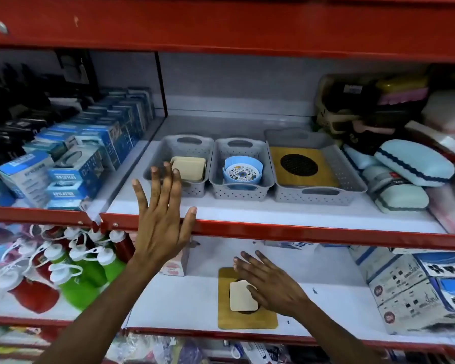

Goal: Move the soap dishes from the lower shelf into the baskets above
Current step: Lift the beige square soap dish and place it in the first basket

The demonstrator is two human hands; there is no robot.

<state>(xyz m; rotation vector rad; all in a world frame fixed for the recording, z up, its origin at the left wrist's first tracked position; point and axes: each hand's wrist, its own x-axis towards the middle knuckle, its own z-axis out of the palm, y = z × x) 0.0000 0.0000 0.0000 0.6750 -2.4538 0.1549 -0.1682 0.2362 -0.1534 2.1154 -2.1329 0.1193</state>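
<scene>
Three grey perforated baskets stand on the upper shelf. The left basket [153, 177] holds cream square soap dishes [189, 168]. A blue round dish [243, 170] with a flower pattern sits in the middle basket [241, 193]. The right basket [352, 179] holds a wooden dish [277, 158] with a black round grate. On the lower shelf lies another wooden dish [247, 320] with a cream square dish [241, 296] on top. My left hand [160, 219] is raised, fingers spread, in front of the left basket. My right hand [271, 285] rests flat over the cream dish, fingers open.
Blue boxed goods [84, 158] fill the upper shelf's left side, pale blue cases [413, 161] its right. Red and green bottles [71, 269] crowd the lower shelf's left; printed cartons [418, 287] stand at its right. Red shelf rails [300, 233] cross in front.
</scene>
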